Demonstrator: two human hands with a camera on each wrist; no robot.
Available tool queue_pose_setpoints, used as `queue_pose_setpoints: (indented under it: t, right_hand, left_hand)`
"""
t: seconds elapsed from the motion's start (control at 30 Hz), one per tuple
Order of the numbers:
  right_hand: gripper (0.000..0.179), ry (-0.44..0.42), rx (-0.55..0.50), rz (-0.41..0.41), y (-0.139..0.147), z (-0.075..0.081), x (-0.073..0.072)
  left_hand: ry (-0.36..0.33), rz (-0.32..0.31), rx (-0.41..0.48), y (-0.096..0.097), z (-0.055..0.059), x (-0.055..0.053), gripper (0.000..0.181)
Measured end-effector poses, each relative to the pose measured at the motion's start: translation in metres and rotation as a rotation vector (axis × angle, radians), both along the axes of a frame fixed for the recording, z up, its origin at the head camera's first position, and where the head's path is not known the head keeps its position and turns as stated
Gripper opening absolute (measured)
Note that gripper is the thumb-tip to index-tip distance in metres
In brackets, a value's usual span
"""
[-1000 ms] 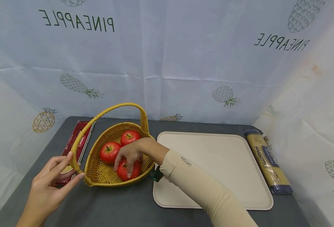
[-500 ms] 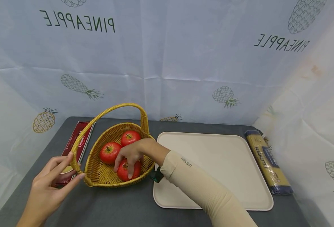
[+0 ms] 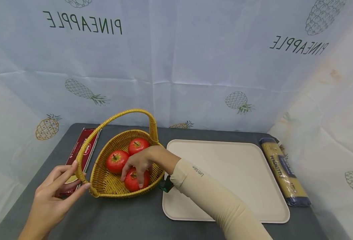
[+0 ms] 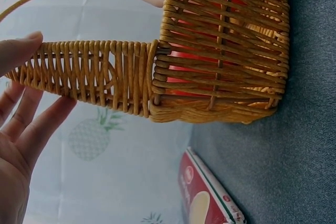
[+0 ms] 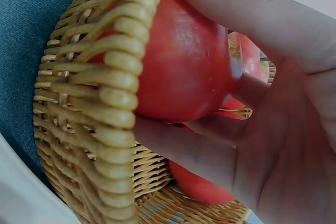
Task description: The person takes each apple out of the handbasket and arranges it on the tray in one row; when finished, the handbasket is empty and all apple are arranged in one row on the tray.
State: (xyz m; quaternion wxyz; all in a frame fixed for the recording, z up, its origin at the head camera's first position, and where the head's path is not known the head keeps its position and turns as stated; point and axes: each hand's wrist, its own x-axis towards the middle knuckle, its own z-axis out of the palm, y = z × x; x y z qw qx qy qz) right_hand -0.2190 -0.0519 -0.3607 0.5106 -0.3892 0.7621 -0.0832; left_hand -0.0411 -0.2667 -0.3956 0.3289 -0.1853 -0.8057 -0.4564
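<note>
A yellow-brown wicker basket [image 3: 110, 184] with a tall arched handle [image 3: 116, 115] stands on the left half of the table. My left hand [image 3: 49, 196] pinches the handle's near left end between thumb and fingers, as the left wrist view also shows. Inside the basket, my right hand [image 3: 139, 162] grips the nearest red apple [image 5: 184, 61], its thumb and fingers curled around the sides. Two more apples lie behind it, a left one [image 3: 117, 161] and a back one [image 3: 138, 145]. The right hand partly covers the gripped apple.
A beige rectangular tray [image 3: 224, 180] lies right of the basket, beneath the right forearm. Beyond its right edge is a spaghetti packet [image 3: 284, 171]. A red pasta box [image 3: 82, 146] lies left of the basket. A pineapple-print curtain [image 3: 194, 66] hangs behind the table.
Hardly anything differs. Both hands keep their places on the handle and the near apple; the right thumb has shifted very slightly over the apple.
</note>
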Motion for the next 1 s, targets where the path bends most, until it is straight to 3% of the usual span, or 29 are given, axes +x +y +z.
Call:
queue_pose_setpoints:
  t: [0.57, 1.0]
  right_hand:
    - [0.072, 0.01, -0.027, 0.047, 0.003, -0.002, -0.003]
    - [0.066, 0.126, -0.127, 0.132, 0.013, 0.005, -0.01]
  left_hand:
    - [0.007, -0.008, -0.007, 0.0, 0.0, 0.0, 0.073]
    - [0.031, -0.044, 0.013, 0.0, 0.0, -0.001, 0.072]
